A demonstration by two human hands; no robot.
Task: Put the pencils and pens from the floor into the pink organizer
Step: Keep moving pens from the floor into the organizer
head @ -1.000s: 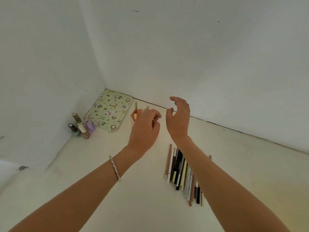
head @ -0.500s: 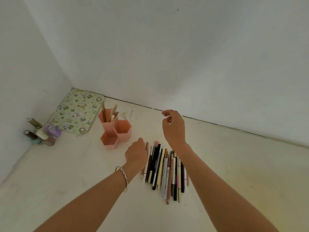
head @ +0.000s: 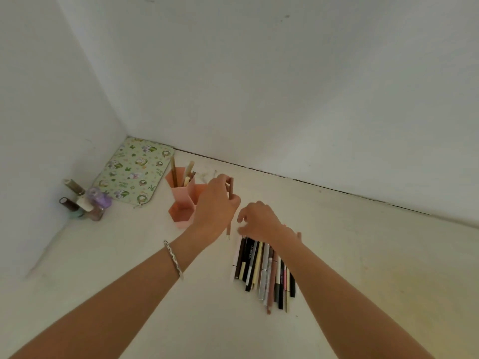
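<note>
A pink organizer of hexagonal cups stands on the floor with several pencils upright in its back cup. My left hand pinches a brown pencil held nearly upright, just right of the organizer. A row of several pens and pencils lies on the floor to the right. My right hand is down on the far end of that row with fingers curled over the tips; what they hold is hidden.
A green patterned pad lies in the corner. A few small nail polish bottles stand by the left wall. White walls close off the left and back; bare floor stretches to the right.
My left hand has lifted a brown pencil off the row and moved up toward the organizer. My right hand has dropped onto the row's far end.
</note>
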